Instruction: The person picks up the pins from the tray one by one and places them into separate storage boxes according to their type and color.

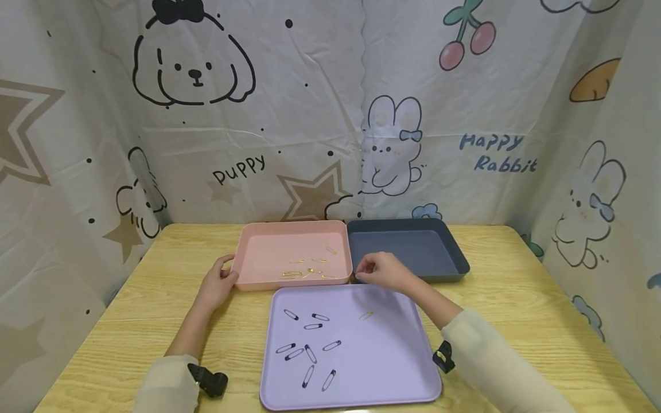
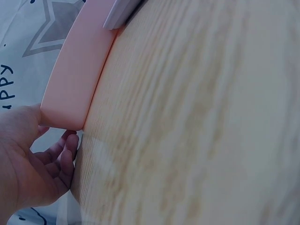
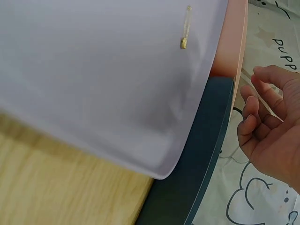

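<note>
Seen from the head camera: three trays on a wooden worktop [image 1: 516, 298]. The left hand [image 1: 217, 284] steadies the near-left corner of the pink tray [image 1: 248, 246], thumb on the rim and fingers curled against the outer wall. The right hand [image 1: 384, 271] hovers over the seam where the pink tray meets the dark blue tray [image 1: 444, 238]; its fingers are bent inward and loosely apart. The wrist view shows nothing plainly between them, though a pin too fine to make out may be pinched there. Several gold safety pins [image 1: 304, 271] lie inside the pink tray. One gold safety pin [image 1: 366, 315] lies alone on the lilac tray [image 1: 392, 373], well apart from the cluster of black safety pins [image 1: 310, 351].

Risks, as judged from this position:
- The hand hangs right over the border between the two trays, so a pin released here could fall into the wrong tray or into the gap.
- The pins lie flat on a smooth surface, so a fingertip pinch may slide off them.
- A push from the left hand could shift the pink tray.
</note>
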Available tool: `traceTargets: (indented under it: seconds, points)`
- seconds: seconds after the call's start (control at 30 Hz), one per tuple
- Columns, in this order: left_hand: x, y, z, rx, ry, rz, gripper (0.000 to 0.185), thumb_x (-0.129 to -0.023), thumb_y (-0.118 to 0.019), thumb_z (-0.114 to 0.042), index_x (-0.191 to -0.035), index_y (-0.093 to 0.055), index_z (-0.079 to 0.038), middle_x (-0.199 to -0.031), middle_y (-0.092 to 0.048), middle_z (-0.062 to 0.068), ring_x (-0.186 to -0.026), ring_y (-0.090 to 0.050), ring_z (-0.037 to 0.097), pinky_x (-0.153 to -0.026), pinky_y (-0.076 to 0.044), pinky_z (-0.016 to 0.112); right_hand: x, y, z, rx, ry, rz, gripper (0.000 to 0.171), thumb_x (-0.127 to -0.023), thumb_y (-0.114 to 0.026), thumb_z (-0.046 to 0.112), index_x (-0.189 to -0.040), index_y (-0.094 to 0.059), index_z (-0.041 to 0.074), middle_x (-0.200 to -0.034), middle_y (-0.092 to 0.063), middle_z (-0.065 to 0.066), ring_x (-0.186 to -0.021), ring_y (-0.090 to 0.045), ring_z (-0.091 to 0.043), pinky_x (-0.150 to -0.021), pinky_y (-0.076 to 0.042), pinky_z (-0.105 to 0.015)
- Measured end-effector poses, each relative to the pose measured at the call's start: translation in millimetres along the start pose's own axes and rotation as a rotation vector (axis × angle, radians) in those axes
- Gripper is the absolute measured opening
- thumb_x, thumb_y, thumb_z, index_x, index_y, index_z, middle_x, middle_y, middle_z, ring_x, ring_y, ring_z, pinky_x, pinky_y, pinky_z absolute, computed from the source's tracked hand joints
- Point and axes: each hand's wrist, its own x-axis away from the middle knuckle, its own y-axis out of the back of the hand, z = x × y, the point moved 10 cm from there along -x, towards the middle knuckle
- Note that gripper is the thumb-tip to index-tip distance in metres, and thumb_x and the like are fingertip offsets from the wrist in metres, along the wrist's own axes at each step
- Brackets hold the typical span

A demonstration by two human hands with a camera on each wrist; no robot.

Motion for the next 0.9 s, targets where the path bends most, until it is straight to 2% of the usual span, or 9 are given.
traceTargets:
  seconds: [0.2, 0.5, 0.7, 0.9]
  points:
    - [0.2, -0.3, -0.4, 0.01, 0.001, 0.004, 0.052, -0.096, -0.041, -0.02, -0.145, -0.028, -0.008, -0.117, -0.053, 0.025, -0.091, -0.051, 0.023, -0.068, -0.042, 0.025, 17, -1, -1, -0.014, 0.003, 0.032, 0.006, -0.083, -0.067, 0.017, -0.083, -0.068, 0.011, -0.073, -0.06, 0.003, -0.066, -0.049, -0.008, -0.06, -0.042, -0.021]
    - [-0.1, -0.9, -0.3, 0.005, -0.001, 0.005, 0.052, -0.097, -0.041, -0.021, -0.145, -0.028, -0.008, -0.114, -0.053, 0.024, -0.09, -0.05, 0.022, -0.068, -0.042, 0.024, 36, -20, -18, -0.003, -0.016, 0.101, 0.004, -0.081, -0.069, 0.016, -0.083, -0.068, 0.012, -0.07, -0.056, 0.005, -0.065, -0.046, -0.008, -0.059, -0.039, -0.021]
    - [1.2, -0.3, -1.3, 0.0, 0.003, 0.001, 0.052, -0.097, -0.041, -0.021, -0.145, -0.028, -0.008, -0.116, -0.053, 0.024, -0.093, -0.051, 0.023, -0.069, -0.041, 0.024, 44, -35, -24, -0.005, 0.005, 0.12, 0.004, -0.079, -0.071, 0.014, -0.079, -0.067, 0.012, -0.068, -0.057, 0.005, -0.064, -0.047, -0.005, -0.059, -0.04, -0.02]
    - [1.0, -1.5, -1.7, -0.002, -0.004, 0.004, 0.052, -0.097, -0.04, -0.021, -0.145, -0.028, -0.008, -0.117, -0.053, 0.025, -0.093, -0.051, 0.024, -0.069, -0.041, 0.024, 47, -39, -22, 0.041, 0.024, 0.11, 0.004, -0.077, -0.072, 0.013, -0.077, -0.068, 0.014, -0.066, -0.058, 0.008, -0.062, -0.046, -0.002, -0.059, -0.04, -0.018]
